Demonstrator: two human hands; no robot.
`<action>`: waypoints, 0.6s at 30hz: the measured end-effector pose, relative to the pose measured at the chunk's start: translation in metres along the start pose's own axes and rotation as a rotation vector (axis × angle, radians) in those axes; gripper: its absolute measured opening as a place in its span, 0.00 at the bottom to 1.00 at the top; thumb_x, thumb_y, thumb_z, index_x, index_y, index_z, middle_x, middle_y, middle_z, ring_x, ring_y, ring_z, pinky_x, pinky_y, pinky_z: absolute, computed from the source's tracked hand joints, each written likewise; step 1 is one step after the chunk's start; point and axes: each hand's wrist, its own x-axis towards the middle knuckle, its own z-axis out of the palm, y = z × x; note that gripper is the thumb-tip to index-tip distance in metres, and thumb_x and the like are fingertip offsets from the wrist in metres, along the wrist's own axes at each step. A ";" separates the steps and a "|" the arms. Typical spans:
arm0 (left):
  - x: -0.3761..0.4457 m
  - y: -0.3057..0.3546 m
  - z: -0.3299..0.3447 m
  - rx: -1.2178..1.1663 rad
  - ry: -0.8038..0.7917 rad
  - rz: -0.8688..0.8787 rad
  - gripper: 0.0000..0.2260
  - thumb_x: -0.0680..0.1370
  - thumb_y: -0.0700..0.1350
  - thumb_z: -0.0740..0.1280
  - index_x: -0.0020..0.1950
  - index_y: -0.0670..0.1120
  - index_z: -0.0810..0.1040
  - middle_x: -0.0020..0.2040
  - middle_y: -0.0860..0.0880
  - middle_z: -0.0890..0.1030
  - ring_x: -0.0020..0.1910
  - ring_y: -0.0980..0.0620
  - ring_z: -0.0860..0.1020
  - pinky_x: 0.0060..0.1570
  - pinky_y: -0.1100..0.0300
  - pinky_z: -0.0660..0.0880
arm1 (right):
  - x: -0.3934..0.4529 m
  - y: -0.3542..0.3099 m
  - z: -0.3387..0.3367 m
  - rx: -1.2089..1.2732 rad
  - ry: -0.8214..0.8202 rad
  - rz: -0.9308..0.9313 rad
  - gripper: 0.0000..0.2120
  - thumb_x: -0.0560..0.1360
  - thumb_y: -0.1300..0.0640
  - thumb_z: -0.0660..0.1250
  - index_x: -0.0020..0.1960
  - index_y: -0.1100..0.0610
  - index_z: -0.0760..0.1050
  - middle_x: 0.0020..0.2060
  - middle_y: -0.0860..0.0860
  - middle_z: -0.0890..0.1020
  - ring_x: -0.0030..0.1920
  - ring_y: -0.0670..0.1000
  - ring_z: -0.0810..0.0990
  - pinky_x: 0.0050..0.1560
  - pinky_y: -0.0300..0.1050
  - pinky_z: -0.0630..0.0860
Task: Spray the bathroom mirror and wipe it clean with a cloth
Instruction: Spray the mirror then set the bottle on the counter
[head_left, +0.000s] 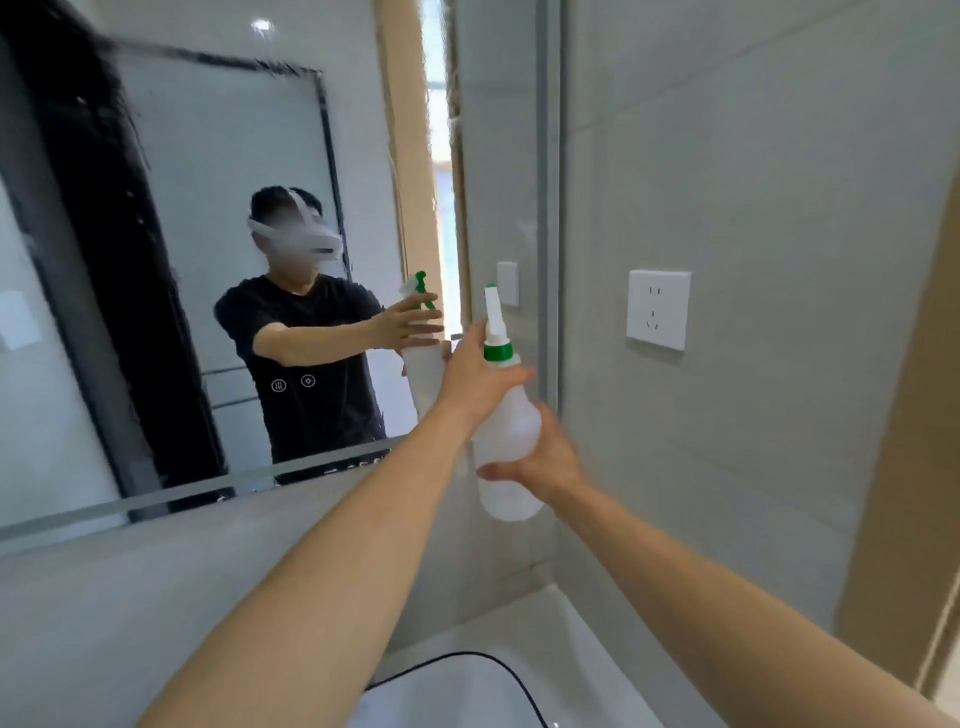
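Observation:
A white spray bottle (506, 431) with a green collar and white nozzle is held upright in front of the mirror's right edge. My left hand (475, 374) wraps around its neck just under the collar, at the trigger. My right hand (545, 457) cups the lower body of the bottle from the right. The large wall mirror (182, 260) fills the left half of the view and carries faint wet streaks near its top. It reflects a person in a black T-shirt holding the same bottle. No cloth is in view.
A white wall socket (658, 309) sits on the grey tiled wall right of the bottle. A white basin or counter (467, 686) with a thin black cable (511, 675) lies below my arms. A beige door frame (904, 467) runs down the right edge.

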 end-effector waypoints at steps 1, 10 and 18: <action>-0.007 -0.010 0.006 0.010 -0.038 -0.005 0.25 0.70 0.38 0.77 0.63 0.48 0.71 0.48 0.51 0.78 0.50 0.49 0.78 0.52 0.55 0.75 | -0.004 0.013 -0.002 -0.015 0.002 0.018 0.41 0.57 0.53 0.84 0.63 0.46 0.65 0.55 0.45 0.76 0.56 0.52 0.76 0.56 0.52 0.76; -0.050 -0.069 0.038 -0.166 -0.197 -0.144 0.31 0.80 0.35 0.62 0.80 0.55 0.58 0.68 0.56 0.72 0.66 0.52 0.73 0.63 0.56 0.70 | -0.020 0.076 -0.021 -0.093 -0.079 0.079 0.43 0.58 0.54 0.84 0.68 0.46 0.67 0.57 0.47 0.78 0.59 0.54 0.76 0.60 0.56 0.76; -0.076 -0.105 0.060 -0.244 -0.121 -0.488 0.12 0.84 0.49 0.55 0.51 0.53 0.78 0.52 0.53 0.81 0.48 0.56 0.77 0.46 0.57 0.72 | -0.025 0.109 -0.021 0.009 -0.069 0.157 0.42 0.53 0.53 0.83 0.63 0.47 0.70 0.56 0.46 0.81 0.58 0.52 0.78 0.59 0.56 0.77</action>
